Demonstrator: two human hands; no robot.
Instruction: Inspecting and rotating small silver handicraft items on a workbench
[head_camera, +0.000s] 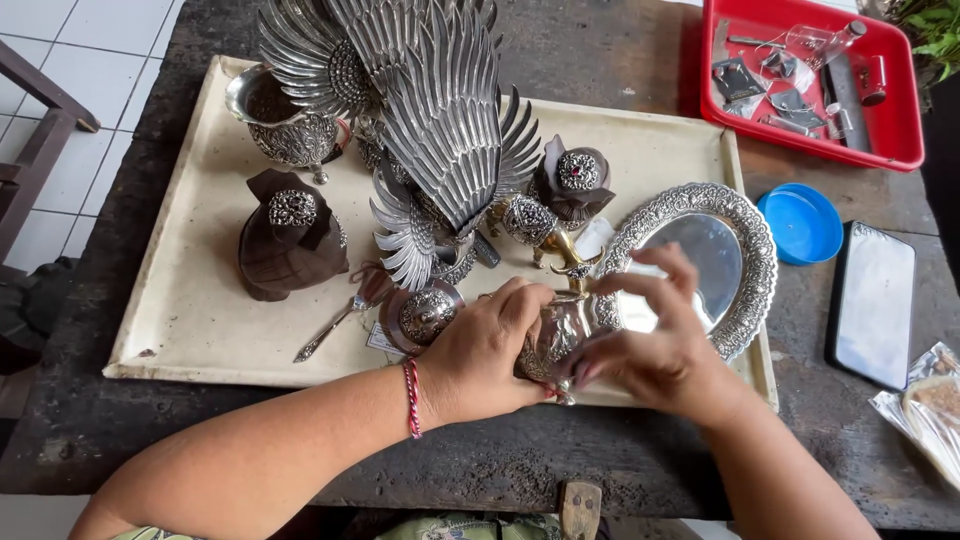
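- Holding a small silver pot (556, 335) between them, both hands sit at the near edge of the cream tray (190, 310), close together and clamped on the piece.
- The left hand (485, 355) cups the pot from the side and top, apparently to steady it; a red thread bracelet (411, 397) circles that wrist.
- The right hand (655, 345) grips the other side, with fingers (640, 290) spread and lifted over it, so most of the pot is hidden and its exact shape is hard to tell.
- Just beside the left hand lies a round embossed silver lid (428, 313), and a small silver spoon (335, 325) rests flat on the tray to its left.
- Behind the right hand, an oval silver platter (745, 255) with an ornate rim lies on the tray's right end.
- Further back stands a large silver bird (435, 130) with wings raised, taking the middle of the tray.
- Two dark brown holders (290, 240) topped with silver caps stand either side of the bird, and a silver cup (285, 125) stands at the far left corner.
- Off the tray on the dark desk (560, 460) are a blue lid (800, 222), a phone (872, 300) and a red tray (895, 110) of small tools, kept well apart from the silverware.
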